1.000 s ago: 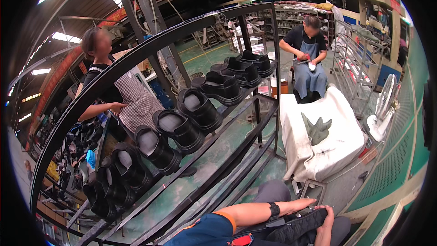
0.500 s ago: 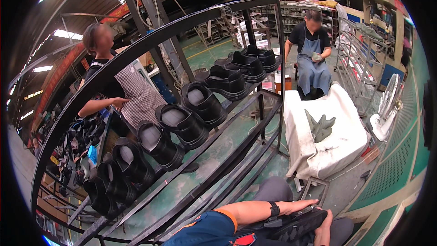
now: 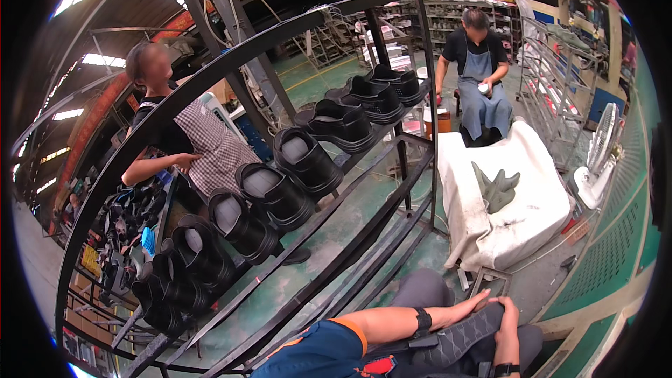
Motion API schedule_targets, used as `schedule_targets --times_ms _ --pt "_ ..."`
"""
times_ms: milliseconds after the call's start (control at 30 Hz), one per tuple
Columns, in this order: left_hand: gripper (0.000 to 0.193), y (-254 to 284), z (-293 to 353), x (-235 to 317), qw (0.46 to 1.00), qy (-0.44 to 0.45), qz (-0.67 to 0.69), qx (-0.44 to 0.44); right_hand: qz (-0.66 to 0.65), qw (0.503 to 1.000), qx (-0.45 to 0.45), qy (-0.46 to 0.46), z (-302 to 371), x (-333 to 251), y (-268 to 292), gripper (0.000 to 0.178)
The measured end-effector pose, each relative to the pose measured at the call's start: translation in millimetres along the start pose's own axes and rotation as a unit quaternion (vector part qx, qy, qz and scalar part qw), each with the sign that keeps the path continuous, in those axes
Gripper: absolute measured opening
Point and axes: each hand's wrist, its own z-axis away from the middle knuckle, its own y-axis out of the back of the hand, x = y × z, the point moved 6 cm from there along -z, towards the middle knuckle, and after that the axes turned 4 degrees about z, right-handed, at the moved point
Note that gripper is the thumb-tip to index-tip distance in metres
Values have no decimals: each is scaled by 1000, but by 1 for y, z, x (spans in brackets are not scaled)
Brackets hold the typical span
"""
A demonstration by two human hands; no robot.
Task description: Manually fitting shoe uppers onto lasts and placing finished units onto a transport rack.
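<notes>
On my lap at the lower edge lies a black shoe [image 3: 465, 336], its grey patterned sole turned up toward me. My left hand [image 3: 477, 302] reaches along the far side of the shoe toward one end, its fingers fairly straight against it. Around the near right side and that same end curls my right hand [image 3: 507, 318]; the fingertips of both hands come close together there. The undersides of my fingers are hidden by the shoe. A black band circles my left wrist.
A black metal rack [image 3: 428, 105] with several black shoes [image 3: 308, 161] stands at the left and ahead. Beyond it is a person in a checked apron [image 3: 213, 147]. A seated person in a blue apron [image 3: 483, 98] is behind a white-covered stand [image 3: 525, 231] bearing grey-green pieces [image 3: 497, 189]. A fan [image 3: 602, 140] stands right.
The shoe in my hands has been tilted so its patterned sole shows more plainly. My right hand has shifted up along its end. The seated person now holds a small white thing.
</notes>
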Motion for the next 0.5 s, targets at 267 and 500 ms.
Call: schedule_targets --times_ms 267,500 --pt "65 1 -29 16 988 -91 -5 124 -115 985 -122 36 -3 17 -6 42" --pt "35 -33 14 21 993 -94 -52 55 -141 989 -47 8 14 27 -9 41"
